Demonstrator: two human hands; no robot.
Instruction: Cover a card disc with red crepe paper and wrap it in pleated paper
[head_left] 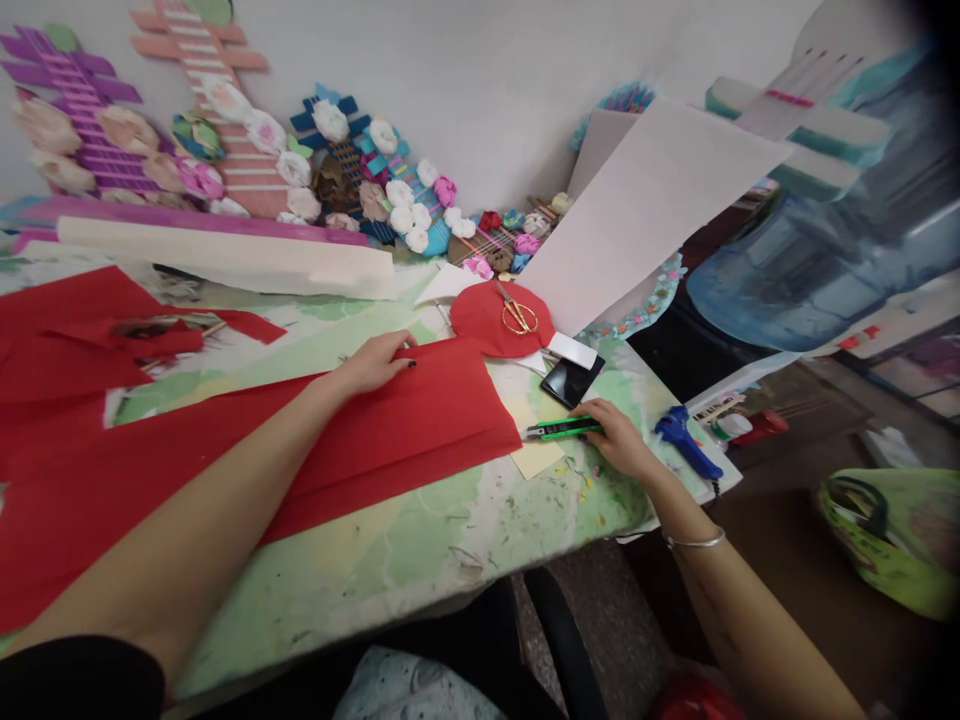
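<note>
A long red sheet (442,400), paper or fabric, stretches across the table with a folded-over strip along its near side. My left hand (379,362) lies flat on its upper edge, fingers apart and nothing in them. At the sheet's right end, my right hand (611,435) has its fingers closed on the rear of a green and black utility knife (562,428). The knife's tip points left and reaches the sheet's edge. Beyond the sheet, gold-handled scissors (517,312) rest on a rounded red piece (480,320).
A dark flat device (571,380) and a small white box (574,350) lie behind the knife. To the right is a blue glue gun (686,440) near the table (420,530) corner. White board (645,210) leans at the back, beside flower-decorated stick crafts (247,150). A water jug (810,270) stands right.
</note>
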